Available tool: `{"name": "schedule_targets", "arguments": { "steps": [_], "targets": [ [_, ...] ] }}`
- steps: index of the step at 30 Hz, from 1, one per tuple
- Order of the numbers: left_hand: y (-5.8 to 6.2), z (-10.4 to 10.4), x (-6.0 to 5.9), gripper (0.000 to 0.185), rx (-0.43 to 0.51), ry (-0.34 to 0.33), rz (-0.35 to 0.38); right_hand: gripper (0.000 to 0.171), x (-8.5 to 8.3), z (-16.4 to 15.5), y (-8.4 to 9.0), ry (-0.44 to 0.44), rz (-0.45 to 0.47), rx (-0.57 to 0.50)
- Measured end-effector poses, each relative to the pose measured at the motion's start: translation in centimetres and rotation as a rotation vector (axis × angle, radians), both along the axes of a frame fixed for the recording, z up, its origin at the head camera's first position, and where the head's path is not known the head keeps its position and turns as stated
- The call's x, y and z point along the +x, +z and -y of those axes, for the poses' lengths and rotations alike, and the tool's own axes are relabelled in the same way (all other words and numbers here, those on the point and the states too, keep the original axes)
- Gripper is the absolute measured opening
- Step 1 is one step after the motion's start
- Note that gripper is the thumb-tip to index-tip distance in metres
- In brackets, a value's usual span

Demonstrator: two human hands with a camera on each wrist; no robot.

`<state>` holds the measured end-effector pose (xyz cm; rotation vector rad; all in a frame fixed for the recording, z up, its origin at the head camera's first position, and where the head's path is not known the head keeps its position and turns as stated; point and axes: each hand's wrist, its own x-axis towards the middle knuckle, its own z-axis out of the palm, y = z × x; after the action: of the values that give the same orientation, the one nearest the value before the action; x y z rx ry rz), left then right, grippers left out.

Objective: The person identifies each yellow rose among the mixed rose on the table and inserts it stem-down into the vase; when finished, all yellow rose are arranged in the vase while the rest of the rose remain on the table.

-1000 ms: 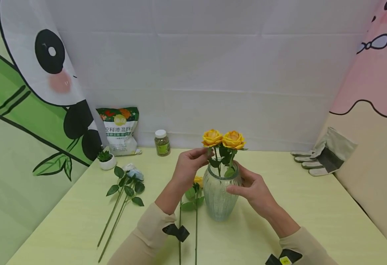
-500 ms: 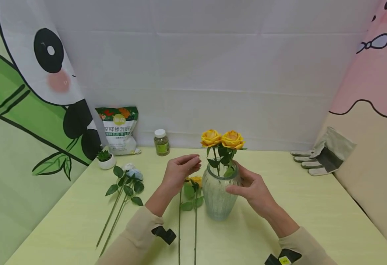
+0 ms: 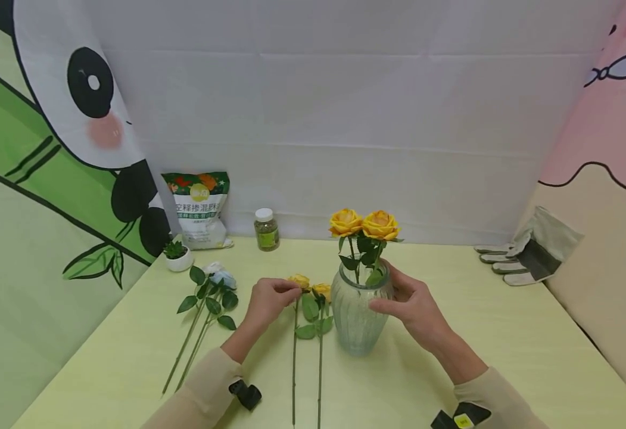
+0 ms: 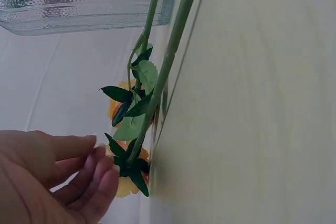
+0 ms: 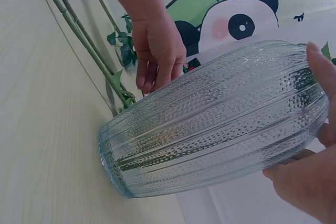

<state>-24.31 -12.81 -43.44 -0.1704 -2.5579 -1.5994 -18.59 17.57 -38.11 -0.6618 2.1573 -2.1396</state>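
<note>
The left hand (image 3: pixel 266 300) hovers with fingers curled at the bloom of a yellow rose (image 3: pixel 298 281) lying on the table (image 3: pixel 505 345); whether it already pinches the flower is hard to tell. The rose's stem runs straight back toward the person, bloom pointing away, with a second yellow rose (image 3: pixel 321 291) just beside it. The right hand (image 3: pixel 411 305) grips the upright glass vase (image 3: pixel 357 319), which holds two roses (image 3: pixel 363 224), just right of the stems.
</note>
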Motion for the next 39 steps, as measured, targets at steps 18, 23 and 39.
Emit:
{"name": "schedule_targets", "arguments": {
  "steps": [18,23,39],
  "targets": [
    [-0.8,1.1,-0.8,0.013,-0.352,-0.070,0.036,0.085,0.0,0.0,-0.1,-0.012,-0.004,0.030],
    [-1.2,2.0,-1.4,0.018,-0.183,-0.056,0.128,0.084,0.0,0.1,-0.1,-0.007,-0.020,0.024],
    [-0.6,4.8,-2.0,0.045,0.346,0.001,0.399,0.086,0.1,0.1,-0.1,0.002,-0.016,0.002]
  ]
}}
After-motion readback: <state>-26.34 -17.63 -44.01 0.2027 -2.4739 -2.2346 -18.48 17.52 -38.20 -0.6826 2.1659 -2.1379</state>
